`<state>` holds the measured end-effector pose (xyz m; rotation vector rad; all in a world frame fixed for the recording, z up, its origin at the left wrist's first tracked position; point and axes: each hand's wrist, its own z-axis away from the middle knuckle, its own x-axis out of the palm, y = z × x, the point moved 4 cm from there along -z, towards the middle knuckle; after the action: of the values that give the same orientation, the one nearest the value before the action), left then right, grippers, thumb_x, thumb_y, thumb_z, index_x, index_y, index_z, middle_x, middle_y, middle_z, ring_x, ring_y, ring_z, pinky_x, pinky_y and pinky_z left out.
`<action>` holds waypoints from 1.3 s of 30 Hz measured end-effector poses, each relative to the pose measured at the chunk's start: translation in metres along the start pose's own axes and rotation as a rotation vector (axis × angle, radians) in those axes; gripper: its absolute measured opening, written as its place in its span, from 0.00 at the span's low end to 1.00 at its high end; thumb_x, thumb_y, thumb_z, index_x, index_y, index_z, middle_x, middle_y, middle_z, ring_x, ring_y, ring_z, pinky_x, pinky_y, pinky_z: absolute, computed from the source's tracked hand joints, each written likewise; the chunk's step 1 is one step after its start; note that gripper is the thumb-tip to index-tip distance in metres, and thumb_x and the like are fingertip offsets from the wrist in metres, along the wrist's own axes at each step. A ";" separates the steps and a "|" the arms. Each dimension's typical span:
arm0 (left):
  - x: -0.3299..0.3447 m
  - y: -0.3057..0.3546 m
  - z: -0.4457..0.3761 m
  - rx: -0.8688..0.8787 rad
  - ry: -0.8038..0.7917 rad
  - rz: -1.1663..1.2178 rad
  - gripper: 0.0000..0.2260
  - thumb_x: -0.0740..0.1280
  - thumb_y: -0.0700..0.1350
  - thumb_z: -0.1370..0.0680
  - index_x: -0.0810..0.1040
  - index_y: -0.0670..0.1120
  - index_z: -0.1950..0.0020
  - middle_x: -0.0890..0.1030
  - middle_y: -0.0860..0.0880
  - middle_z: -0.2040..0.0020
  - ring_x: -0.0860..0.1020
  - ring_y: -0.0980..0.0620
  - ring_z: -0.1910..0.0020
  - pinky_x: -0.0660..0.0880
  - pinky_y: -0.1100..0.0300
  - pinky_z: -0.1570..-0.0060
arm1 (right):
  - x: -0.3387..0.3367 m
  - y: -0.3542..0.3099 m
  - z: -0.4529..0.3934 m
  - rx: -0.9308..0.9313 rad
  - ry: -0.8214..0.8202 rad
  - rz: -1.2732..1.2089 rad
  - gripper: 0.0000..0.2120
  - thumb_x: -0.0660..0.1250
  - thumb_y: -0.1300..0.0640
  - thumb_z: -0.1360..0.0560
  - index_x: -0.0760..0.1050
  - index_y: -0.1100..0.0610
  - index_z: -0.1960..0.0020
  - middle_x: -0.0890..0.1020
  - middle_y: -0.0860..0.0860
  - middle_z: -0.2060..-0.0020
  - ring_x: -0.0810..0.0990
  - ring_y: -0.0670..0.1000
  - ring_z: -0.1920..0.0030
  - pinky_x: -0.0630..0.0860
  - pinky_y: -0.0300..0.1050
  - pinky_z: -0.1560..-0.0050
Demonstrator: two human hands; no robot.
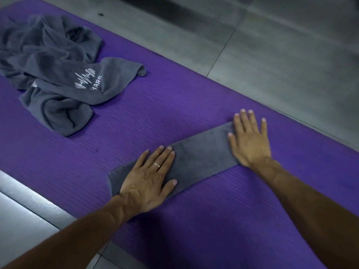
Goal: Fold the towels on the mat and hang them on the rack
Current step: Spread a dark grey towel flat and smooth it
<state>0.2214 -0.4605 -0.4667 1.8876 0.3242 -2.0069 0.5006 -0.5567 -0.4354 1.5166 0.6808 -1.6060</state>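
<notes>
Purple ribbed mat (174, 113): folded grey towel strip (200, 156) lies at 5 o'clock, w/ left hand (147, 179) flat on its near-left end, right hand (250, 140) flat on far-right end, fingers straight, gripping nothing. Crumpled grey towels (54, 74) at 10 o'clock; bare mat between.

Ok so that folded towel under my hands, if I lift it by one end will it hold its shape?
Probably not. The folded towel is soft cloth lying flat under both hands, so it would likely droop and unfold. The pile beside it crumples loosely, suggesting floppy, light fabric. On the ribbed mat it may drag rather than slide.
</notes>
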 end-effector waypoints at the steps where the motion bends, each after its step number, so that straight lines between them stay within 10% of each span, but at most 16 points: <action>1: 0.000 0.000 0.000 0.002 0.009 -0.003 0.32 0.50 0.61 0.21 0.61 0.42 0.23 0.63 0.47 0.23 0.59 0.49 0.24 0.52 0.48 0.28 | -0.001 -0.025 0.012 -0.115 0.037 -0.076 0.32 0.44 0.41 0.21 0.57 0.57 0.23 0.58 0.57 0.23 0.54 0.58 0.23 0.51 0.64 0.26; 4: 0.001 0.000 -0.002 0.024 0.023 0.010 0.33 0.50 0.62 0.21 0.61 0.42 0.23 0.63 0.47 0.24 0.59 0.48 0.24 0.53 0.47 0.28 | 0.013 -0.074 0.055 -0.460 -0.027 -0.179 0.31 0.46 0.40 0.21 0.58 0.55 0.23 0.58 0.53 0.23 0.55 0.55 0.23 0.55 0.60 0.25; 8: 0.000 -0.009 0.009 0.188 0.013 0.016 0.39 0.52 0.68 0.25 0.57 0.41 0.23 0.60 0.44 0.23 0.55 0.46 0.23 0.53 0.44 0.28 | 0.017 -0.040 0.056 -0.232 -0.165 -0.030 0.37 0.33 0.35 0.24 0.41 0.53 0.21 0.40 0.45 0.23 0.41 0.48 0.22 0.40 0.58 0.25; 13: -0.010 -0.039 0.053 0.351 0.081 0.089 0.38 0.64 0.65 0.33 0.70 0.45 0.29 0.70 0.44 0.31 0.67 0.44 0.30 0.63 0.44 0.32 | -0.016 -0.085 0.062 -0.214 -0.095 -0.119 0.30 0.49 0.45 0.19 0.52 0.57 0.22 0.53 0.57 0.22 0.54 0.58 0.23 0.54 0.57 0.26; 17: -0.033 -0.057 0.064 0.219 0.157 0.240 0.17 0.64 0.56 0.33 0.79 0.47 0.51 0.81 0.48 0.53 0.80 0.45 0.55 0.79 0.50 0.57 | -0.042 -0.147 0.079 -0.417 -0.038 -0.293 0.31 0.55 0.44 0.25 0.64 0.55 0.25 0.62 0.56 0.25 0.65 0.58 0.28 0.64 0.55 0.30; 24: -0.069 -0.082 0.034 -0.162 -0.021 0.874 0.08 0.67 0.55 0.35 0.77 0.52 0.64 0.76 0.56 0.72 0.72 0.62 0.72 0.69 0.63 0.67 | -0.066 -0.210 0.077 -0.569 -0.076 -0.417 0.29 0.74 0.40 0.35 0.72 0.50 0.38 0.73 0.48 0.45 0.73 0.49 0.46 0.69 0.44 0.47; 29: -0.086 -0.089 0.027 -0.265 -0.084 1.375 0.13 0.70 0.54 0.26 0.81 0.46 0.65 0.79 0.53 0.69 0.75 0.59 0.68 0.70 0.65 0.65 | -0.071 -0.199 0.075 -0.330 -0.087 -0.789 0.10 0.72 0.51 0.28 0.73 0.54 0.53 0.79 0.48 0.62 0.77 0.49 0.61 0.72 0.47 0.59; 33: -0.086 -0.079 0.019 -0.223 -0.184 1.777 0.12 0.70 0.50 0.27 0.81 0.44 0.49 0.83 0.47 0.53 0.81 0.54 0.55 0.76 0.60 0.53 | -0.068 -0.157 0.082 0.064 -0.094 -1.158 0.11 0.71 0.53 0.25 0.78 0.59 0.47 0.84 0.54 0.55 0.82 0.51 0.57 0.78 0.46 0.54; 39: -0.069 -0.008 -0.012 -0.205 -0.162 1.610 0.10 0.73 0.43 0.26 0.81 0.48 0.46 0.84 0.50 0.48 0.82 0.54 0.47 0.76 0.62 0.47 | -0.054 -0.116 0.109 0.326 -0.151 -1.759 0.20 0.75 0.57 0.30 0.78 0.62 0.42 0.84 0.58 0.48 0.82 0.58 0.45 0.77 0.56 0.40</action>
<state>0.2317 -0.4405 -0.4000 1.0515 -0.7783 -0.8758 0.3416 -0.5752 -0.3841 0.7229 2.0160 -3.0881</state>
